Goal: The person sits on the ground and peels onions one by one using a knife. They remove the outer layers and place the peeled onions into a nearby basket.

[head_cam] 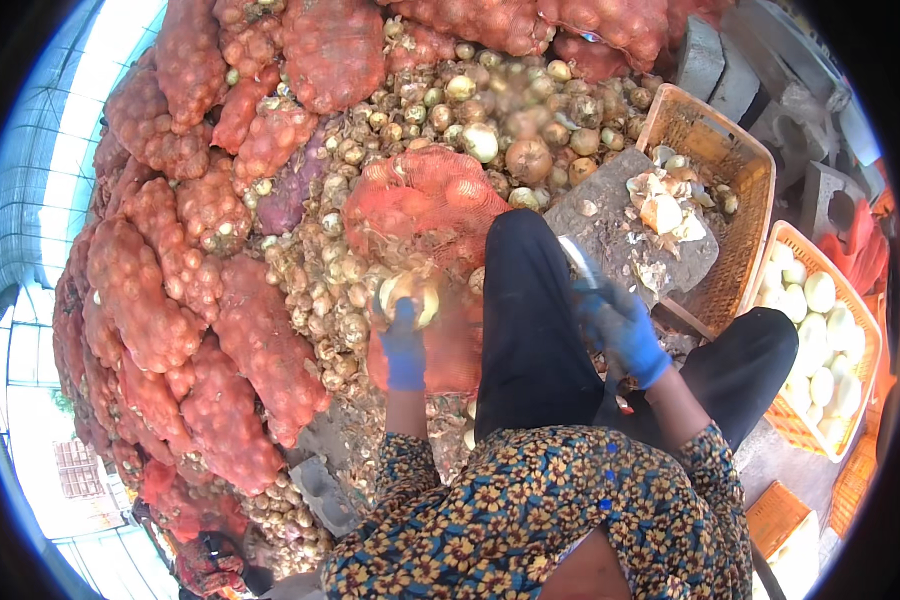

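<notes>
In a blue and grey work glove, my left hand grips an onion whose skin is partly loose, above a red mesh sack. My right hand, gloved the same way, is closed around a knife beside my right thigh; the pale blade points up and away from me. In front of the left hand lies a red mesh sack of onions. Close to the knife is a grey slab littered with onion skins. Motion blurs both hands somewhat.
Loose onions spread ahead, and filled mesh sacks are piled on the left. An orange crate holds the slab's far side. Peeled onions fill another crate at right. Concrete blocks stand far right.
</notes>
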Demonstrator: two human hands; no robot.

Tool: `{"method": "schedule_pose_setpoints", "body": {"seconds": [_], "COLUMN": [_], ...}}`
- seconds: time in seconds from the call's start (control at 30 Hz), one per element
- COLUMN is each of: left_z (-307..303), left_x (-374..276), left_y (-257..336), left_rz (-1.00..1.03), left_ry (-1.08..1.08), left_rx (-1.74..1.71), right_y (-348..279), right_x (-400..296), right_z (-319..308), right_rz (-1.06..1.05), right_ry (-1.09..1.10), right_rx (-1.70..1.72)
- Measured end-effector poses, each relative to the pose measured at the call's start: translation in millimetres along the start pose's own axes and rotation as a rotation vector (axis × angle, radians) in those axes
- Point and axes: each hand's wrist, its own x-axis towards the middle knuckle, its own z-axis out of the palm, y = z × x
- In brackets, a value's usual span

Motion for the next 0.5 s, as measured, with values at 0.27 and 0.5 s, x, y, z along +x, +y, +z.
{"method": "schedule_pose_setpoints", "body": {"seconds": [0.27, 0.5], "left_z": [25.6, 40.9], "left_x": [-35.0, -65.8], "left_y": [17.2, 27.0], "left_rz": [-0.012, 0.445], "left_ry": [-0.066, -0.070], "left_rx": [0.200, 0.790], "right_y": [40.9, 46.0], "right_x": [91.1, 97.7], "right_z": [121.3, 118.1], "right_rz": [0.227, 0.269], "right_ry": [-0.377, -0.629], "right_rx": [-0.047, 0.025]}}
